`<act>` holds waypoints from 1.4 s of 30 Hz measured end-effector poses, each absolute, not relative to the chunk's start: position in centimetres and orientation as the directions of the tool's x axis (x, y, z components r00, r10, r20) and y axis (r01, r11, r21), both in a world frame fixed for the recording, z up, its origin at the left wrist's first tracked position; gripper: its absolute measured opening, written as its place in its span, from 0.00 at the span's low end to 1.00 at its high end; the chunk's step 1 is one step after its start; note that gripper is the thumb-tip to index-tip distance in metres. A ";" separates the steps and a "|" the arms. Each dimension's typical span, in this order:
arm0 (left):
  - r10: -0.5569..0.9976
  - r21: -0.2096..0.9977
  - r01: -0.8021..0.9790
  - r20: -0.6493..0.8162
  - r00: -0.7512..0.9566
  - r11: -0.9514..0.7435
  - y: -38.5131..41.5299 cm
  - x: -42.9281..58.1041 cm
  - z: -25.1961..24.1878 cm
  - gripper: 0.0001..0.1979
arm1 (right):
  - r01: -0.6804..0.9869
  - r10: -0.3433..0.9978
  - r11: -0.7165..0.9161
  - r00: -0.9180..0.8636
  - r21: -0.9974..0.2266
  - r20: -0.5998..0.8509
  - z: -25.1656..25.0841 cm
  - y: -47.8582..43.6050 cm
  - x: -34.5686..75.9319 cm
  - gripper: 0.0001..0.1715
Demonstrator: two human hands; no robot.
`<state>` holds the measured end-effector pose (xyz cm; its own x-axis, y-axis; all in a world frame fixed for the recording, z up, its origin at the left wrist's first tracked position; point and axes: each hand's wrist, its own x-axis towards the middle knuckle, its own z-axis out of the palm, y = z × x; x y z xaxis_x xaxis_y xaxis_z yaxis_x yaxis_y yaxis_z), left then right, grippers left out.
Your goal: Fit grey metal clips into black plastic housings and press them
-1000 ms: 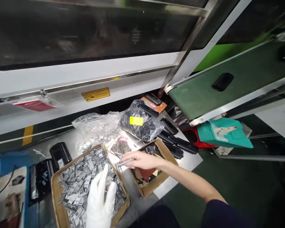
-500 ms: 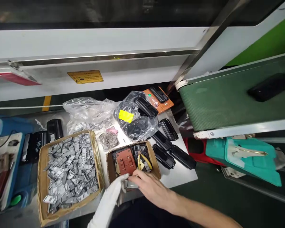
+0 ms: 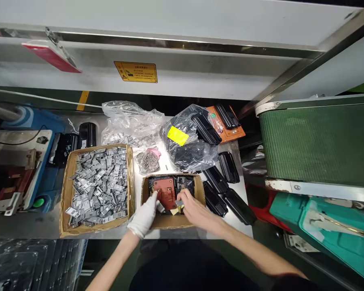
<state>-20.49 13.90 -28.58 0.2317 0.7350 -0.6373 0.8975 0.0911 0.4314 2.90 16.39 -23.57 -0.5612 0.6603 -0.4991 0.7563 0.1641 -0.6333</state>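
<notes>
Bearings from frame centre. Yellow warning label (image 3: 135,72) at 11 o'clock, on white machine panel (image 3: 218,81). Clear plastic bag (image 3: 130,125) of grey metal parts at 10. Orange board (image 3: 237,132) at 2, black case (image 3: 227,116) resting on it. Green belt conveyor (image 3: 318,141) at 3. Teal plastic bin (image 3: 330,238) at 4, below the belt. Blue machine (image 3: 33,118) at 9.

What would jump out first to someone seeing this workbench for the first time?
First comes the large cardboard box at left, heaped with grey metal pieces. Right of it, the gloved left hand and bare right hand reach into a smaller cardboard box around a red-brown part. Above them, a black plastic bag carries a bright yellow label.
</notes>
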 end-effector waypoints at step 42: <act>0.681 0.121 0.918 -0.635 0.364 -0.378 19.6 -19.0 -31.1 0.08 | 0.889 0.614 0.345 -0.457 -0.302 -0.643 -29.8 21.2 -4.5 0.15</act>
